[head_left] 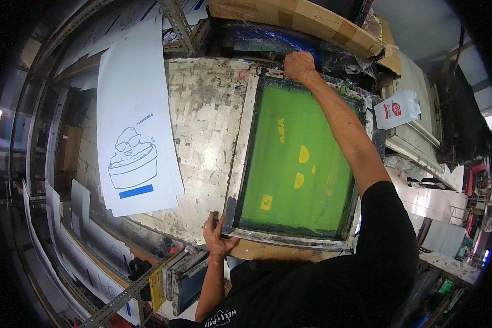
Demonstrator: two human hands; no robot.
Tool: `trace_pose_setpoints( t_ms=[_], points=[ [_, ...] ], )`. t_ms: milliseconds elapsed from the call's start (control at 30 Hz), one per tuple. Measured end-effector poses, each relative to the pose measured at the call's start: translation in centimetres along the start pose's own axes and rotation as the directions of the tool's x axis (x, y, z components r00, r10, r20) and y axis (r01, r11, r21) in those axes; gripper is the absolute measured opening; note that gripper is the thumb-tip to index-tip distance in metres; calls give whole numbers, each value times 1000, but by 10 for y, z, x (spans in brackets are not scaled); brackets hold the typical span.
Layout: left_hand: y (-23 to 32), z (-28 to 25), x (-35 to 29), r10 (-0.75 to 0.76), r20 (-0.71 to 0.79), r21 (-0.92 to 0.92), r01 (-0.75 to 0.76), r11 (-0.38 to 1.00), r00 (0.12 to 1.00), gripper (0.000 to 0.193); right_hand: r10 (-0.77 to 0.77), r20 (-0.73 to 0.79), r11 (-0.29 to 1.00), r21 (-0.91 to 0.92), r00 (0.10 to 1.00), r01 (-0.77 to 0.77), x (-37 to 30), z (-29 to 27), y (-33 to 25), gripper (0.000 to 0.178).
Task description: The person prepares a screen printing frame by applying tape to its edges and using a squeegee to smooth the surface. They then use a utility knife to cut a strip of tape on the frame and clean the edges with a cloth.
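Note:
A screen printing frame (239,164) with green mesh (290,191) and yellow stencil shapes lies on the stained worktable (199,109) before me. My right hand (300,66) is closed in a fist at the frame's far rail; its fingertips are hidden. At the near left corner, my left hand (218,238) grips the frame, thumb along the near side and fingers up the left side. To the left lie white printed sheets (139,117), the top one with a blue drawing of a smiling figure in a tub and a blue bar. What lies under the frame is hidden.
Metal racks (57,131) with more printed sheets stand at the left. Small framed screens (188,279) lean at the table's near edge. Cardboard (300,24) and dark plastic lie beyond the frame. A white paper bag (397,109) with a red print sits at the right.

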State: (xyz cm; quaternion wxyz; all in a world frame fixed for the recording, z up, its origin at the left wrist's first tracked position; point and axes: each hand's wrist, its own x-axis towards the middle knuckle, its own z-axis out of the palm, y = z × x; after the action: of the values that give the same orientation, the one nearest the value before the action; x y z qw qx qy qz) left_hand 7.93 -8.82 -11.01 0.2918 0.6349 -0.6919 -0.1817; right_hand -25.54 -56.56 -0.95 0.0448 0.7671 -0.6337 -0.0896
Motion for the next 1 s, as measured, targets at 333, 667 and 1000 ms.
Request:
trace_pose_setpoints(
  t_ms=[333,667,1000],
  points=[
    [2,1,1,6,-38,-3,-6,1000,999,83,289,-50,898,360,956,-253,-23,4,20,44],
    [-5,7,-3,-12,-33,-33,11,999,999,84,842,122,169,865,526,-472,-91,57,190,50],
    [-1,4,0,-6,-49,-33,4,999,999,80,140,-183,984,138,973,-116,-126,44,181,58]
  ],
)
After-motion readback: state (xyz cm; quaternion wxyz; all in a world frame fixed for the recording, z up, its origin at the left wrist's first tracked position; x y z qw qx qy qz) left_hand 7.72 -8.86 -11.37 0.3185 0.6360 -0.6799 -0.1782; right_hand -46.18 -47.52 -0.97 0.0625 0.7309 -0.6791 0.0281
